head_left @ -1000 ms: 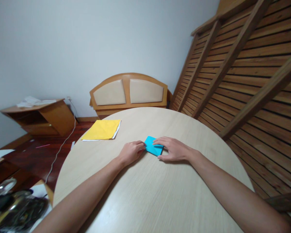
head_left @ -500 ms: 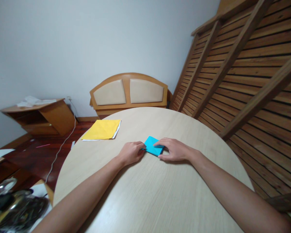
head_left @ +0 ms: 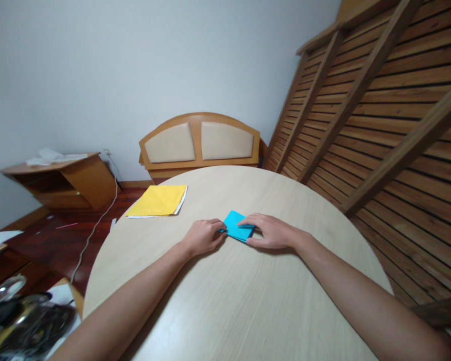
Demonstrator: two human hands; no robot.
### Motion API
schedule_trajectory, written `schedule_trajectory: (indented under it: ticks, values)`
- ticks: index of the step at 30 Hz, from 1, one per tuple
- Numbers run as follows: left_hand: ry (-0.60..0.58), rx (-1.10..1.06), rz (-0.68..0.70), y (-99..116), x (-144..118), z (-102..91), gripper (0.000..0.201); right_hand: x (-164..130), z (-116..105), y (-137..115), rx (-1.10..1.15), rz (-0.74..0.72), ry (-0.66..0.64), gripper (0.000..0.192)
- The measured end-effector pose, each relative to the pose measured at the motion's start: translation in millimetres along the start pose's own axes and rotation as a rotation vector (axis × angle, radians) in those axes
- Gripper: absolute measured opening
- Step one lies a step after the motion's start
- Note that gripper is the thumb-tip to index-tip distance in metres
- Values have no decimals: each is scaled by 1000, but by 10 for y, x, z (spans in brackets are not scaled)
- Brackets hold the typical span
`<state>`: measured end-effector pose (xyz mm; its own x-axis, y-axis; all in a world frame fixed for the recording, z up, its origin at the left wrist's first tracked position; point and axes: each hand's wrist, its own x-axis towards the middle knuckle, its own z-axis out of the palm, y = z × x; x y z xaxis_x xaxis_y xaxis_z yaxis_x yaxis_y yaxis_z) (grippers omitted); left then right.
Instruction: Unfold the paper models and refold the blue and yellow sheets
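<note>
A small piece of folded blue paper (head_left: 236, 226) lies near the middle of the round table (head_left: 233, 296). Its layers show along the near edge. My left hand (head_left: 206, 235) pinches its left corner, with the fingertips closed together there. From the other side, my right hand (head_left: 268, 231) grips the right end: the index finger lies across the top and the thumb presses at the near right corner. Part of the paper's right edge is hidden under those fingers.
Yellow sheets (head_left: 158, 200) with white paper under them lie at the table's left edge. A slatted wooden frame (head_left: 361, 150) leans along the right. Beyond the table stands a headboard (head_left: 199, 140); a low cabinet (head_left: 75, 180) is at the left. Cluttered items (head_left: 30, 321) sit at lower left.
My right thumb has shifted slightly inward against the paper's near right corner. My left hand is almost unmoved, still at the left corner.
</note>
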<state>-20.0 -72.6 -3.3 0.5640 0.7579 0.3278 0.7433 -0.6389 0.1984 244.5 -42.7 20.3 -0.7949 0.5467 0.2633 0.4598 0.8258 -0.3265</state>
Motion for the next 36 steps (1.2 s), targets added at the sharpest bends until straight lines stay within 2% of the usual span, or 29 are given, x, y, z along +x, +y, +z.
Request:
schedule_trajectory:
  ticks: [17, 25, 29, 36]
  values:
    - [-24, 53, 4, 33, 19, -12, 16, 50, 76, 77, -46, -8, 26, 30]
    - [-38, 106, -85, 41, 40, 10, 15, 79, 84, 119, -78, -51, 50, 23]
    - [-56, 99, -168, 63, 47, 1, 16, 82, 63, 98, -54, 3, 101, 21]
    - [97, -33, -225, 42, 44, 57, 15, 73, 60, 93, 60, 101, 202, 18]
